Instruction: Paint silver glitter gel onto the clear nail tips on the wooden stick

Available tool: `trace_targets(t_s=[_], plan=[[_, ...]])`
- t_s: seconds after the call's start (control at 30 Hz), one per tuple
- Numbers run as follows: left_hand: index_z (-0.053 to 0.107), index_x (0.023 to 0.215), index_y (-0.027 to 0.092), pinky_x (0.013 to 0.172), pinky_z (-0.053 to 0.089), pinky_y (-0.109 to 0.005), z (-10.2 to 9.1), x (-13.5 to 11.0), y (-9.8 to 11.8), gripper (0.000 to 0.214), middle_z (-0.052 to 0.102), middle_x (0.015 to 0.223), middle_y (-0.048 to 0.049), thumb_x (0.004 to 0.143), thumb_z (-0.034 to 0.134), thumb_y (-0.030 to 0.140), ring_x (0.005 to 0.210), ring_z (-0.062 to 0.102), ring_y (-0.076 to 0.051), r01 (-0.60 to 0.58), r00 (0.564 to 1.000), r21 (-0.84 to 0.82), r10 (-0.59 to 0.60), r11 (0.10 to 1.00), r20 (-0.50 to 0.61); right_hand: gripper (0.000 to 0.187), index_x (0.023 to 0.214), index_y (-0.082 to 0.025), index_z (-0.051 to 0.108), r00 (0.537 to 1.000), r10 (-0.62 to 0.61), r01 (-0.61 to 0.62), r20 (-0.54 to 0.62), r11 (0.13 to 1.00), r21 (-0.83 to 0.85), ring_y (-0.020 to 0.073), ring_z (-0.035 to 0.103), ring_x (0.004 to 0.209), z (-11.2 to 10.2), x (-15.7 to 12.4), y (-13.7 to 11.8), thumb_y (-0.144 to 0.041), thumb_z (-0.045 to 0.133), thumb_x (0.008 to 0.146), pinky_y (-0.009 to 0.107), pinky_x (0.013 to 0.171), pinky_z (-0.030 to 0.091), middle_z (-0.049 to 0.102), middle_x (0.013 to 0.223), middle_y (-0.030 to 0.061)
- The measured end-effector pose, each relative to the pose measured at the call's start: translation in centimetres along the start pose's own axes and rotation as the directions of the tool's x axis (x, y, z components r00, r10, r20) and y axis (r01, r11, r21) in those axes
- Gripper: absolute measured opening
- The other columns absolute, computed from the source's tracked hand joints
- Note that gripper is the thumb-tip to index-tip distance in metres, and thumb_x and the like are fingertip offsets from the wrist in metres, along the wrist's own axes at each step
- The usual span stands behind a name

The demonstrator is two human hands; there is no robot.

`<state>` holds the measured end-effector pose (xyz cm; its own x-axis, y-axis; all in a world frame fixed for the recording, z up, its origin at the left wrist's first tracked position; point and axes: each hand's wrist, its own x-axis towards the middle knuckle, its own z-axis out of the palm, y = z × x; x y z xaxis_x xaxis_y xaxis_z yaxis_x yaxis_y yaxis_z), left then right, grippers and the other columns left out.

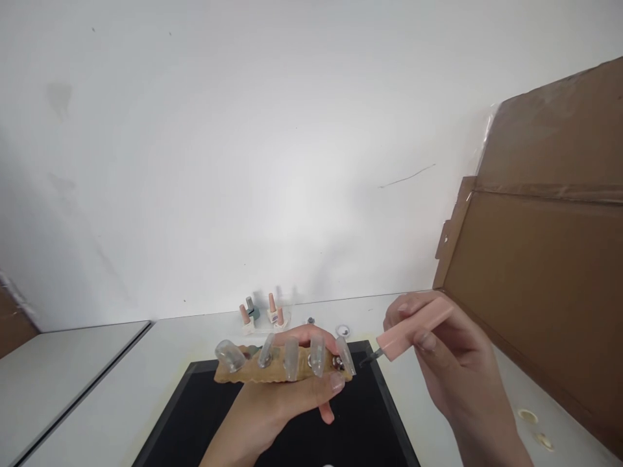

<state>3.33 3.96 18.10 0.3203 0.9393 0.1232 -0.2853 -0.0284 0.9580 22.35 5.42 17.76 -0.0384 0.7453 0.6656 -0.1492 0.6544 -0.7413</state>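
My left hand is closed around a tan, wavy-edged nail display stand, held up over a black mat. Several clear false nails stand in a row along it on small metallic mounts. Between the thumb and fingers of my right hand is a pink nail polish brush cap. Its dark brush tip points left, close to the false nail at the stand's right end. Whether the bristles touch that nail I cannot tell; a small gap seems to show.
Small polish bottles with pink and grey caps stand at the back by the white wall. A small round white dish lies behind the mat. Pale rings lie at right, near a cardboard panel.
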Motion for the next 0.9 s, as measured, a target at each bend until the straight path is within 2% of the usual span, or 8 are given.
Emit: trace_targets(t_s=[0.13,0.27,0.4,0.63,0.73,0.9], plan=[[0.070,0.072,0.017,0.043,0.049,-0.017,0.1,-0.1,0.1,0.011,0.057,0.061,0.0012,0.066,0.079,0.020,0.051,0.051,-0.008,0.014,1.000,0.008,-0.014,1.000,-0.002,0.017,0.087,-0.026,0.063,0.998,0.057,-0.058,0.038,0.998,0.025,0.0164,0.051,0.070,0.1,-0.1,0.0,-0.042,0.063,0.084,0.029,0.062,0.044,0.053,0.075,0.0004],[0.070,0.073,0.016,0.044,0.050,-0.017,-0.1,0.0,0.0,0.009,0.058,0.064,0.0001,0.068,0.077,0.019,0.054,0.051,-0.009,0.030,0.998,0.000,-0.030,1.000,0.058,0.010,0.084,-0.026,0.063,0.996,-0.006,0.011,0.087,0.999,-0.054,0.0157,0.053,0.076,-0.1,0.0,0.6,-0.035,0.061,0.087,0.026,0.066,0.044,0.057,0.080,0.0008],[0.070,0.073,0.015,0.045,0.051,-0.018,-0.1,0.1,0.0,0.009,0.058,0.065,-0.0007,0.068,0.076,0.019,0.055,0.052,-0.009,0.045,0.995,0.017,-0.047,0.999,0.086,0.009,0.083,-0.025,0.063,0.998,-0.010,0.017,0.067,0.994,-0.104,0.0153,0.053,0.078,0.1,0.1,0.8,-0.033,0.061,0.088,0.024,0.067,0.045,0.058,0.081,0.0008],[0.069,0.072,0.016,0.045,0.051,-0.019,-0.4,0.1,-0.2,0.008,0.059,0.066,-0.0004,0.068,0.076,0.019,0.054,0.052,-0.010,0.047,0.990,0.038,-0.052,0.998,0.134,0.008,0.082,-0.025,0.064,0.999,-0.044,0.047,0.030,0.995,-0.089,0.0160,0.055,0.082,0.4,0.5,0.7,-0.029,0.062,0.088,0.025,0.071,0.047,0.060,0.080,0.0012],[0.069,0.073,0.016,0.045,0.051,-0.018,-0.3,0.0,-0.2,0.009,0.059,0.066,-0.0007,0.068,0.077,0.019,0.056,0.052,-0.010,0.058,0.992,0.027,-0.060,0.998,0.111,0.007,0.083,-0.026,0.064,0.998,-0.056,0.057,0.028,0.997,-0.051,0.0165,0.056,0.079,0.3,0.6,0.8,-0.031,0.062,0.087,0.026,0.067,0.048,0.060,0.078,0.0015],[0.070,0.071,0.016,0.044,0.050,-0.018,-0.1,0.0,0.0,0.009,0.057,0.064,0.0000,0.067,0.077,0.018,0.055,0.050,-0.010,0.055,0.994,0.013,-0.056,0.998,0.094,0.017,0.084,-0.023,0.064,1.000,-0.013,0.013,0.015,1.000,-0.019,0.0160,0.053,0.066,0.0,0.6,1.0,-0.040,0.063,0.084,0.026,0.053,0.045,0.057,0.074,0.0028]])
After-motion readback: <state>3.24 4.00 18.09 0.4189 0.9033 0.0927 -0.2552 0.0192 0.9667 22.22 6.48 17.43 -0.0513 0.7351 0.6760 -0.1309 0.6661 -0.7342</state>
